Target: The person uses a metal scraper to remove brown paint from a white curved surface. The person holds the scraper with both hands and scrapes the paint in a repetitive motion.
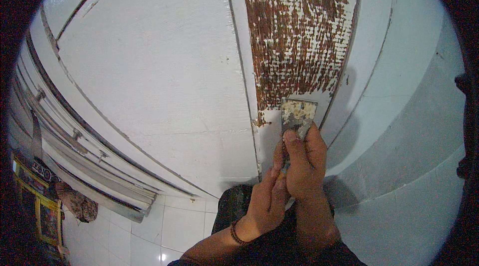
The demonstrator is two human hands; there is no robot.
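Note:
A paint scraper [299, 111] lies with its flat blade against the tall narrow panel, its metal smeared with cream-coloured flakes. My right hand [305, 166] is closed round it, thumb on the blade's lower part. My left hand [267, 198], with a beaded bracelet at the wrist, is closed about the handle end just below, its fingers pressed against the right hand. The handle is mostly hidden by both hands. Above the blade, a rough brown wood patch [294, 31] shows through broken white paint. Around and under the blade the white paint [272, 139] is still whole.
A wide white panel [149, 66] stands to the left, framed by dark grooves. A pale wall [399, 131] curves along the right. At lower left are white floor tiles [182, 221], a metal-fitted frame [77, 136], a yellow-edged item [47, 216] and a brown cloth-like bundle [77, 203].

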